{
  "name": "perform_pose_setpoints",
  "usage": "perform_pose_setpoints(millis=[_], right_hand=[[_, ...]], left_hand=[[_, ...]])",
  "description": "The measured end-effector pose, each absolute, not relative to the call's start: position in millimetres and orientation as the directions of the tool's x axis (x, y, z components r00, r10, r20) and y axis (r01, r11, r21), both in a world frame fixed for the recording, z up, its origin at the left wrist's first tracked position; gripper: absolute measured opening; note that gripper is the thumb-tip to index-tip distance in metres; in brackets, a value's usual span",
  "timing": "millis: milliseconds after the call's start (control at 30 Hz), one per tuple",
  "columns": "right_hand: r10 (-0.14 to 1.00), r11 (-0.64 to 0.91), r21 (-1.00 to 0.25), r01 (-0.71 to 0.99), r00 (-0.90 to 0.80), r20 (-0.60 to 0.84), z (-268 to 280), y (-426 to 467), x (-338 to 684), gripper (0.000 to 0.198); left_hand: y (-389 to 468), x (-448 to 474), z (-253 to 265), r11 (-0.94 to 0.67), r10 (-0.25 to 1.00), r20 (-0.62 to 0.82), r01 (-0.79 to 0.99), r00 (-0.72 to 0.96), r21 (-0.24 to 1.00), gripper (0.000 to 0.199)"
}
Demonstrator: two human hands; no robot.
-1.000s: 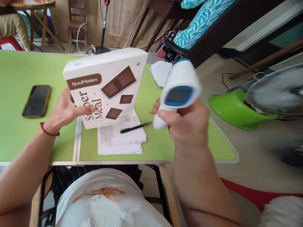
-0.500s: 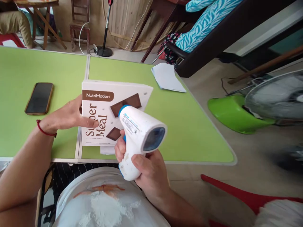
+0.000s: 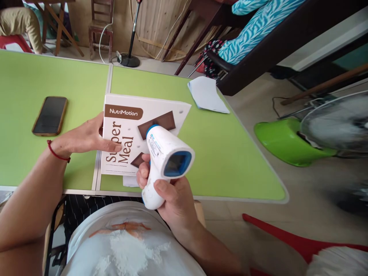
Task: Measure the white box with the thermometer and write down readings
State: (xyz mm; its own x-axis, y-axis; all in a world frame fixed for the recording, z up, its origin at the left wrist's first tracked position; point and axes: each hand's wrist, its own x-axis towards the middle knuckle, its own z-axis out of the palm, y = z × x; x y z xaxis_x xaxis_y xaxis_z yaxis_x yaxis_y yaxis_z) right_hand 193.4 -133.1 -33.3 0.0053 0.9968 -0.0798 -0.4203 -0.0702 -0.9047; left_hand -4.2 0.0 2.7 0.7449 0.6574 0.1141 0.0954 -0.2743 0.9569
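My left hand (image 3: pixel 90 136) grips the left side of a white carton (image 3: pixel 123 132) printed "NutriMotion Super Meal", thumb across its front and fingers hidden behind. The carton stands upright, tilted a little, over the green table. In my right hand (image 3: pixel 169 191) is a white and blue infrared thermometer (image 3: pixel 165 157), held by its handle with the fingers wrapped round. Its blue nose points at the carton's brown bar picture and covers part of the front; whether they touch I cannot tell. The thermometer's dark screen faces me.
A phone (image 3: pixel 50 115) lies on the green table (image 3: pixel 230 161) to the left. White papers (image 3: pixel 208 94) rest near the far right edge, and another white sheet (image 3: pixel 130 181) shows below the carton. Right of the table stand a green-based fan (image 3: pixel 290 140) and a red chair (image 3: pixel 276 232). A seated person's leg (image 3: pixel 21 25) shows top left.
The thermometer has shifted slightly left and up, and its screen faces me more squarely. My left hand keeps hold of the carton. The view has moved slightly.
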Motion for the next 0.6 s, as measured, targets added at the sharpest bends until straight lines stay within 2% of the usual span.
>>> perform_pose_setpoints(millis=[600], right_hand=[[0.998,-0.051,-0.918,-0.393,0.015,-0.062,-36.2,-136.1,192.4,0.038]], left_hand=[[-0.3,-2.7,5.6,-0.251,0.63,0.103,0.076,0.769,0.965,0.059]])
